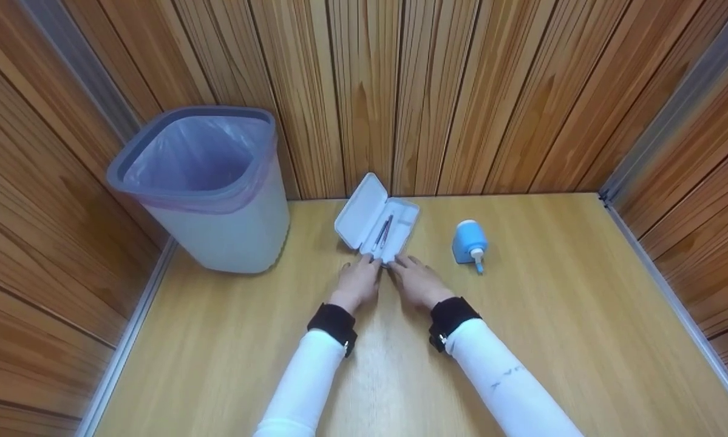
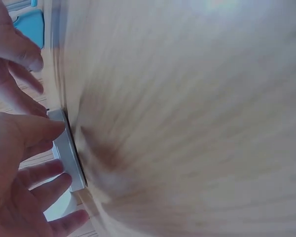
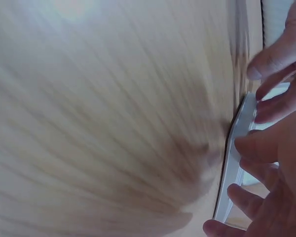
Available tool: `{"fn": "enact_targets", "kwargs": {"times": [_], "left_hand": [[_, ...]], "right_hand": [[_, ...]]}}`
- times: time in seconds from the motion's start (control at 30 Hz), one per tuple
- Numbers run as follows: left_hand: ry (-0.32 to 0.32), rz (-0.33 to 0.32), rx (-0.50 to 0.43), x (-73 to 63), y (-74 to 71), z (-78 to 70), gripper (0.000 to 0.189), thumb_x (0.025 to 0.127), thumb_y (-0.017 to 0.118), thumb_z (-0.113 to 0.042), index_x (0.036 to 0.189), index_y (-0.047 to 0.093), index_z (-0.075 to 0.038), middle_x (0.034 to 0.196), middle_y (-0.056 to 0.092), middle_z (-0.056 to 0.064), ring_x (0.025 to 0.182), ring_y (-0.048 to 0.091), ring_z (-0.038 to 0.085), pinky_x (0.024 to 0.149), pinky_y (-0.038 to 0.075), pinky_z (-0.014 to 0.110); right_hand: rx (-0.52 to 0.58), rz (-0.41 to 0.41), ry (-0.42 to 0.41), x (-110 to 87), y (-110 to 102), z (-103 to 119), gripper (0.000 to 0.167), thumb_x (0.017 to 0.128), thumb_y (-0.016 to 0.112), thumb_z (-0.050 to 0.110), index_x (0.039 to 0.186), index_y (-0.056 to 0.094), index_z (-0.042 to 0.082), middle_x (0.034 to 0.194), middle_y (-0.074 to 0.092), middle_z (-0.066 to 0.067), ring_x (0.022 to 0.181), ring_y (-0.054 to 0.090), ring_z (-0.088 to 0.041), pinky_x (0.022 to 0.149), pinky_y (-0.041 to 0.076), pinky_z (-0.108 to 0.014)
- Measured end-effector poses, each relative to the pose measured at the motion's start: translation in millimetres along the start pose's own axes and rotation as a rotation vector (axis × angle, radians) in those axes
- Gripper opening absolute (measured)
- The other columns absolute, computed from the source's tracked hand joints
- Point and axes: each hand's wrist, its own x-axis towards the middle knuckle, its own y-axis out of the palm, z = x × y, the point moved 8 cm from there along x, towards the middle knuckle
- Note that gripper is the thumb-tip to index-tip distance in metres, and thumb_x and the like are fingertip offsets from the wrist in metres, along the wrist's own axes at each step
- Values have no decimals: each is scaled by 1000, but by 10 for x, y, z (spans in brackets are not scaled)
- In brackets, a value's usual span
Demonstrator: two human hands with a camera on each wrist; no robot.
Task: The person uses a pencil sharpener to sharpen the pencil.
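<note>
A pale pencil case (image 1: pixel 407 223) lies on the table with its lid (image 1: pixel 360 212) swung up to the left. Inside rest a few slim pens or pen-like tools (image 1: pixel 383 233). Both hands reach its near end. The left hand (image 1: pixel 356 284) touches the near left corner, its thumb against the low side wall (image 2: pixel 66 153) and its other fingers spread. From the right, the right hand (image 1: pixel 421 283) touches the same end, thumb on the wall and loosely bent fingers alongside. In the head view the hands hide part of the near edge.
A blue bottle (image 1: pixel 470 240) with a narrow nozzle stands right of the case. On the left is a lined waste bin (image 1: pixel 218 237). Wood-panelled walls (image 1: pixel 436 97) close off the back and both sides of the table (image 1: pixel 558 315).
</note>
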Motion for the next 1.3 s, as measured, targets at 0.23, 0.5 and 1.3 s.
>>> {"fn": "enact_targets", "kwargs": {"times": [0.23,0.5,1.3], "left_hand": [[26,-55,43,-159,-31,50,31,99,55,-18,126,63,-6,123,58,17,104,62,32,90,47,52],[36,-107,76,-429,-86,135,29,97,60,-19,120,67,-4,113,61,17,97,63,32,83,50,49],[11,-217,-21,-1402,-170,457,18,88,72,-18,104,75,-10,106,67,10,98,64,31,91,44,62]], "right_hand": [[-51,-41,-78,-91,93,210,50,99,49,5,148,42,7,154,32,-19,139,31,-41,109,31,-52],[-87,20,-82,-189,220,466,56,100,48,6,153,34,13,160,20,-14,142,26,-39,105,33,-59],[-296,-39,-329,-657,563,1215,76,78,70,5,149,43,15,148,41,-14,129,46,-35,101,44,-45]]}}
